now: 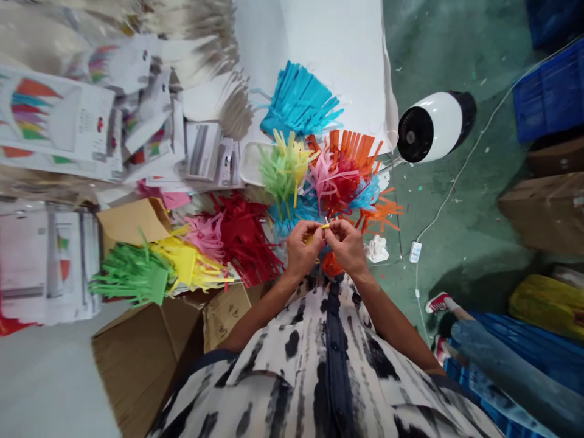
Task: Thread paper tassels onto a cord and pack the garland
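My left hand [302,244] and my right hand [345,245] meet in front of my shirt. Their fingertips pinch a small yellow paper strip [325,225] between them, with a bit of white showing at it. Just beyond lie fringed tissue-paper tassels: a light green one [279,173], a pink one [325,173], a red one [344,182] and an orange one [353,146]. A blue fringed bundle [298,100] sits farther off. Below my right hand, a round orange piece [332,263] is partly hidden.
Left of my hands are dark red [244,237], yellow [189,264] and green fringe bundles [137,271], above an open cardboard box [146,353]. Printed packages [55,121] pile at far left. A black-and-white fan heater [435,126] and crumpled tissue [376,249] are at right.
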`<state>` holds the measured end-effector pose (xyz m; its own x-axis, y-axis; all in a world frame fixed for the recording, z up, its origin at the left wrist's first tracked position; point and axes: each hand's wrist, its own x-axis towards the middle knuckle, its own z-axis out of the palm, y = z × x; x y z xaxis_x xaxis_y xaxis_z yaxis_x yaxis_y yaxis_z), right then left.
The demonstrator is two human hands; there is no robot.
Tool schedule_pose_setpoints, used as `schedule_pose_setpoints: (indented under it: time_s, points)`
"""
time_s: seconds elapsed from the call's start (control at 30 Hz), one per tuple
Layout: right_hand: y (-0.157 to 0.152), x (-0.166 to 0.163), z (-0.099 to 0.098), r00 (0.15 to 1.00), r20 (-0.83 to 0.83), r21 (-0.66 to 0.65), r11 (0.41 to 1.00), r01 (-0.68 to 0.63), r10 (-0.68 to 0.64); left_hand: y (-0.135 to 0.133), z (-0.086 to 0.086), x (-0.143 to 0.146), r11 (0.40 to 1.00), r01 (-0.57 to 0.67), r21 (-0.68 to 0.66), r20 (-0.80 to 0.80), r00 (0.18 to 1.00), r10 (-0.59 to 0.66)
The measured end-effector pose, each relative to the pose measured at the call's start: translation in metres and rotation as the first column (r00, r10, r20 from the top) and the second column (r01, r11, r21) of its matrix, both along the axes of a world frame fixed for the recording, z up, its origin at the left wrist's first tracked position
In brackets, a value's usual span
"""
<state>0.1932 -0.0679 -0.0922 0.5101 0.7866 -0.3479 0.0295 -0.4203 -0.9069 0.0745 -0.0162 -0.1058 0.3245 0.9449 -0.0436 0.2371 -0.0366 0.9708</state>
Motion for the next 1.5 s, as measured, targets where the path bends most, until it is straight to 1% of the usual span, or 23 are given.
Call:
schedule_pose_setpoints:
  time_s: [0.03, 0.07, 0.13, 0.2, 0.27, 0.33, 0.43, 0.53, 0.6, 0.63, 0.7, 0.73, 0.87, 0.93, 1.07, 1.17, 1.23, 1.27, 1.3, 1.37, 1.5]
  points:
    - [0.0, -0.001, 0.001, 0.999, 0.036, -0.009, 1.0, -0.007, 0.007, 0.001, 0.001, -0.001, 0.999, 0.002, -0.034, 0.002, 1.0, -0.002]
    - [0.0, -0.001, 0.002, 0.998, 0.065, -0.015, 1.0, -0.013, 0.014, 0.001, 0.002, -0.001, 0.999, 0.003, -0.036, -0.008, 1.0, -0.003]
    - [0.0, -0.003, 0.002, 0.995, 0.094, -0.024, 0.999, -0.026, 0.028, 0.002, 0.004, -0.003, 0.999, -0.002, 0.047, -0.05, 0.999, 0.005]
    - [0.001, -0.004, 0.0, 0.997, 0.071, -0.033, 0.999, -0.04, 0.043, 0.003, 0.004, -0.006, 0.987, -0.021, 0.159, -0.078, 0.996, 0.033]
    - [0.002, -0.006, -0.003, 0.998, 0.026, -0.039, 0.998, -0.047, 0.048, 0.001, 0.003, -0.007, 0.978, -0.053, 0.201, -0.065, 0.996, 0.067]
    - [0.002, -0.008, -0.005, 0.999, -0.01, -0.043, 0.998, -0.054, 0.054, 0.0, 0.001, -0.008, 0.986, -0.088, 0.141, -0.022, 0.995, 0.092]
    - [0.001, -0.009, -0.004, 0.997, 0.028, -0.052, 0.997, -0.065, 0.066, -0.003, -0.003, -0.01, 0.994, -0.102, -0.037, 0.034, 0.994, 0.104]
    - [-0.002, -0.006, -0.002, 0.987, 0.127, -0.057, 0.994, -0.095, 0.101, -0.001, -0.009, -0.015, 0.967, -0.03, -0.253, 0.071, 0.996, 0.05]
    - [-0.004, -0.002, -0.002, 0.982, 0.12, -0.066, 0.988, -0.14, 0.147, 0.003, -0.011, -0.02, 0.93, 0.051, -0.365, 0.109, 0.994, -0.011]
    - [-0.005, 0.0, -0.003, 0.981, 0.092, -0.073, 0.983, -0.166, 0.172, 0.004, -0.012, -0.022, 0.915, 0.089, -0.393, 0.122, 0.992, -0.044]
    - [-0.004, 0.005, -0.007, 0.975, 0.018, -0.084, 0.972, -0.219, 0.221, 0.006, -0.011, -0.026, 0.902, 0.136, -0.409, 0.127, 0.988, -0.092]
    - [-0.004, 0.008, -0.009, 0.969, -0.015, -0.082, 0.966, -0.246, 0.245, 0.006, -0.01, -0.027, 0.9, 0.14, -0.413, 0.122, 0.988, -0.098]
    - [0.001, 0.018, -0.016, 0.938, -0.095, -0.053, 0.939, -0.339, 0.333, 0.002, -0.005, -0.025, 0.887, 0.092, -0.453, 0.126, 0.991, -0.038]
    - [0.003, 0.023, -0.016, 0.926, -0.106, -0.051, 0.928, -0.369, 0.362, -0.001, -0.005, -0.022, 0.868, 0.087, -0.488, 0.139, 0.99, -0.021]
    - [0.005, 0.033, -0.013, 0.889, -0.095, -0.032, 0.891, -0.452, 0.448, -0.004, -0.01, -0.021, 0.779, 0.163, -0.606, 0.256, 0.967, -0.004]
    - [0.007, 0.037, -0.009, 0.853, -0.088, -0.013, 0.856, -0.517, 0.514, -0.007, -0.014, -0.023, 0.699, 0.195, -0.688, 0.32, 0.946, 0.051]
    - [0.009, 0.037, -0.006, 0.843, -0.064, -0.012, 0.844, -0.536, 0.534, -0.01, -0.015, -0.025, 0.646, 0.224, -0.73, 0.372, 0.923, 0.101]
    - [0.01, 0.037, -0.005, 0.841, -0.052, -0.016, 0.841, -0.541, 0.539, -0.01, -0.014, -0.025, 0.629, 0.242, -0.739, 0.404, 0.906, 0.126]
    - [0.011, 0.036, -0.003, 0.839, -0.045, -0.023, 0.839, -0.544, 0.543, -0.011, -0.014, -0.025, 0.622, 0.252, -0.741, 0.429, 0.891, 0.15]
    - [0.013, 0.035, -0.002, 0.838, -0.042, -0.046, 0.837, -0.546, 0.544, -0.012, -0.012, -0.024, 0.633, 0.234, -0.738, 0.431, 0.885, 0.175]
    - [0.019, 0.039, -0.001, 0.825, -0.013, -0.089, 0.822, -0.563, 0.564, -0.014, -0.01, -0.022, 0.678, 0.146, -0.72, 0.316, 0.94, 0.132]
